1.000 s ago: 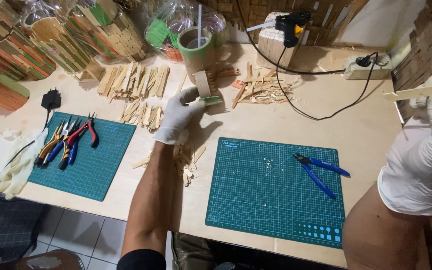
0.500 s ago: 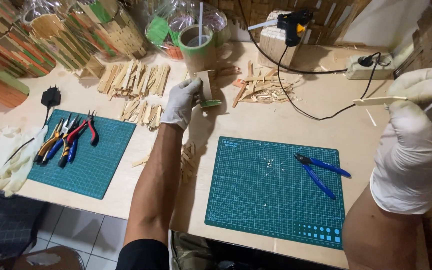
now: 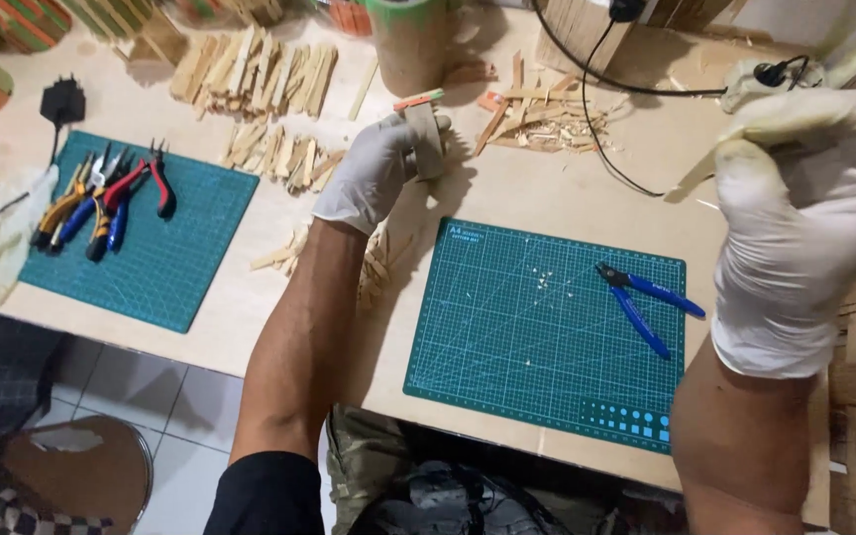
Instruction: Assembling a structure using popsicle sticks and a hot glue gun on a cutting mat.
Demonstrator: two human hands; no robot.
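Left hand (image 3: 374,173), fingers pinching a small tape roll (image 3: 426,139) over the counter (image 3: 250,307); right hand (image 3: 804,218), fingers curled around a thin wooden strip (image 3: 695,176).

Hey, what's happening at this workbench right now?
A person in white gloves is working at a wooden table. The left hand has its grip on a small grey block beyond the green cutting mat. The right hand is raised, pinching a thin wooden strip. Blue cutters lie on that mat; pliers sit on a second mat, with wood strips piled behind.
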